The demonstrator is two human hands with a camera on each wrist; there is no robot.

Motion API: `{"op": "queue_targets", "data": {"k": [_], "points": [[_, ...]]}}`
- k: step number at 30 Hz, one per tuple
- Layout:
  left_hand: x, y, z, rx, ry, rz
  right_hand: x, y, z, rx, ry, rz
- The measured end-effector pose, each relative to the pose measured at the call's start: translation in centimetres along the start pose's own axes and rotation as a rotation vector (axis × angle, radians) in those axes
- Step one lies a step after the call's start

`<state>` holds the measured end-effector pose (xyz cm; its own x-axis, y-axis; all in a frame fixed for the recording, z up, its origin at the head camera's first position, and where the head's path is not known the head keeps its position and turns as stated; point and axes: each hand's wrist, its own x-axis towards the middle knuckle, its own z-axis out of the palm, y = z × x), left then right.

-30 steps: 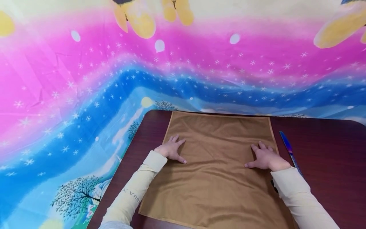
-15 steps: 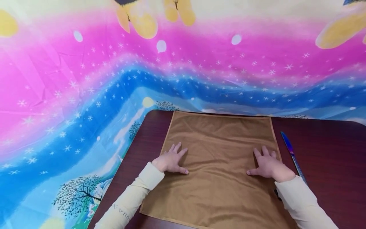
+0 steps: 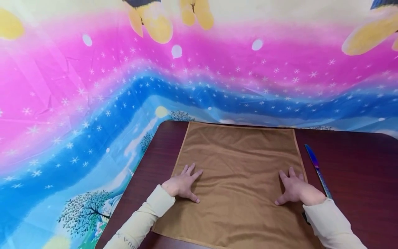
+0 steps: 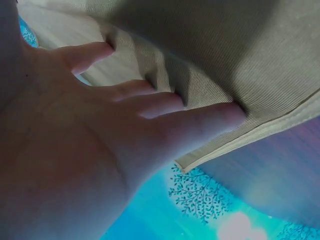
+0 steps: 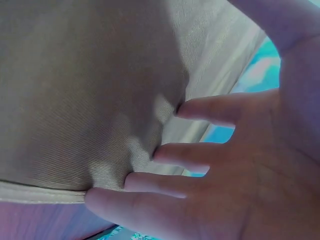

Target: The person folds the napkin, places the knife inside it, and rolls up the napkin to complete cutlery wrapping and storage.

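Resting left hand point(image 3: 181, 184) and right hand point(image 3: 294, 189) apart, splayed on the cloth point(image 3: 236, 180) at lower centre of the frame, ideally smoothing its creased middle outward with even pressure.

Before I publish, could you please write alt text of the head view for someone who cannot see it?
A person's left hand and right hand, fingers spread, touch a wrinkled brown cloth laid on a dark reddish table. A blue-and-purple knife lies right of the cloth; behind hangs a pink-and-blue snowflake backdrop.
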<state>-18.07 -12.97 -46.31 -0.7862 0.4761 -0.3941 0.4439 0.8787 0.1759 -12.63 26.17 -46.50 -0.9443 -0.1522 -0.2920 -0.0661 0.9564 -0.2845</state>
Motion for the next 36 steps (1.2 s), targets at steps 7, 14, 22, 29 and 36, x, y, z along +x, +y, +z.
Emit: {"op": "queue_targets", "data": {"k": [7, 14, 22, 29, 36], "points": [[0.0, -0.1, 0.6, -0.019, 0.014, -0.005, 0.1, 0.3, 0.0, 0.015, -0.047, 0.018], [0.0, -0.1, 0.8, -0.031, 0.027, -0.013, 0.0, 0.7, -0.2, 0.043, -0.071, 0.022], [-0.8, -0.3, 1.1, -0.019, 0.062, 0.000, 0.1, 1.2, 0.0, 0.061, -0.056, 0.015], [-3.2, -0.1, 1.0, -0.020, 0.074, 0.041, -0.4, 1.0, 0.4, 0.099, -0.006, -0.002], [-5.7, 0.1, 1.2, -0.078, 0.061, 0.059, -2.9, 0.1, 1.7, 0.058, 0.092, -0.068]]}}
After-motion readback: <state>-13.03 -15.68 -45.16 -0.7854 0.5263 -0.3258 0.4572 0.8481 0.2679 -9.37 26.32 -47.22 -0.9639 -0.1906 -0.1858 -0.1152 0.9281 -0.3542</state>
